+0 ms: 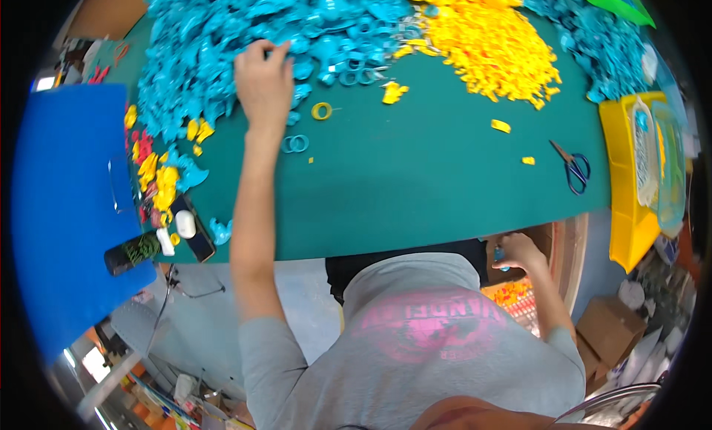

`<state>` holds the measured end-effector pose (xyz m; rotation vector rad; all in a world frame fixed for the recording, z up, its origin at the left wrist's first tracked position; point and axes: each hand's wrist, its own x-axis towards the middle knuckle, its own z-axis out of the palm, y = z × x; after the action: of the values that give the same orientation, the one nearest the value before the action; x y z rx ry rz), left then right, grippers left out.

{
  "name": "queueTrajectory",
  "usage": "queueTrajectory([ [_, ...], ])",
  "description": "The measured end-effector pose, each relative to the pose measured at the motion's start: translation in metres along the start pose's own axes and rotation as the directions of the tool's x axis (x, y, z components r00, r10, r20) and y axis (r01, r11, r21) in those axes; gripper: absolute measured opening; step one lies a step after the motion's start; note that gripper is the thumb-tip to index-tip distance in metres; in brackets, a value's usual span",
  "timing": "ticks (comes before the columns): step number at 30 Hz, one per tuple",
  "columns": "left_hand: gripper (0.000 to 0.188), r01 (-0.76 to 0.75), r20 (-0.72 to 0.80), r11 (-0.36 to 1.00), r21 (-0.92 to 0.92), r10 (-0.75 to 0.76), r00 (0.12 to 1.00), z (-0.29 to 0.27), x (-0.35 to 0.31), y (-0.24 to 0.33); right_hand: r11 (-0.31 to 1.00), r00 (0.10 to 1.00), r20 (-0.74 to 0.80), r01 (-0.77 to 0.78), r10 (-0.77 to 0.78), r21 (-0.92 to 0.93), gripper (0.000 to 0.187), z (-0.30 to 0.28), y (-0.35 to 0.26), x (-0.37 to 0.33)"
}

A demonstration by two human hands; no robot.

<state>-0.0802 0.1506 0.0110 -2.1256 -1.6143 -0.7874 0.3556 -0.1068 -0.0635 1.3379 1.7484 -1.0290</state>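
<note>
My left hand (264, 77) reaches to the near edge of a big heap of blue plastic pieces (200, 51). Its fingers are curled down and closed among the pieces; whatever they pinch is hidden. Low at the right, just off the table's near edge, my right hand (523, 253) is closed around a small blue plastic piece (501, 261), of which only a part shows. Two blue rings (295, 143) and a yellow tape roll (321, 111) lie on the green tabletop (400, 178) near my left forearm.
Yellow pieces (489, 51) are heaped at the back, with more blue pieces (601, 51) to their right. Scissors (572, 166) lie near a yellow bin (623, 170). At the left are a phone (199, 241), a white case (185, 224) and a dark bottle (132, 253). Below my right hand sit orange pieces (512, 292).
</note>
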Motion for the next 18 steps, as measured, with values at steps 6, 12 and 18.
queueTrajectory([
  [6, 0.013, -0.068, -0.002, 0.997, -0.025, 0.068, 0.998, -0.003, 0.012, -0.011, 0.951, 0.908, -0.345, -0.146, 0.238, 0.272, 0.044, 0.152, 0.076, 0.077],
  [12, 0.019, -0.107, 0.155, 0.903, -0.415, 0.186, 0.970, -0.059, -0.029, 0.068, 0.931, 0.863, 0.462, 0.026, -0.205, 0.364, 0.020, -0.006, -0.017, -0.019],
  [18, 0.022, 0.190, 0.431, 0.794, -0.578, 0.099, 0.897, -0.047, -0.077, 0.115, 0.722, 0.601, -0.749, 0.645, -0.279, 0.248, 0.009, -0.190, -0.064, -0.015],
])
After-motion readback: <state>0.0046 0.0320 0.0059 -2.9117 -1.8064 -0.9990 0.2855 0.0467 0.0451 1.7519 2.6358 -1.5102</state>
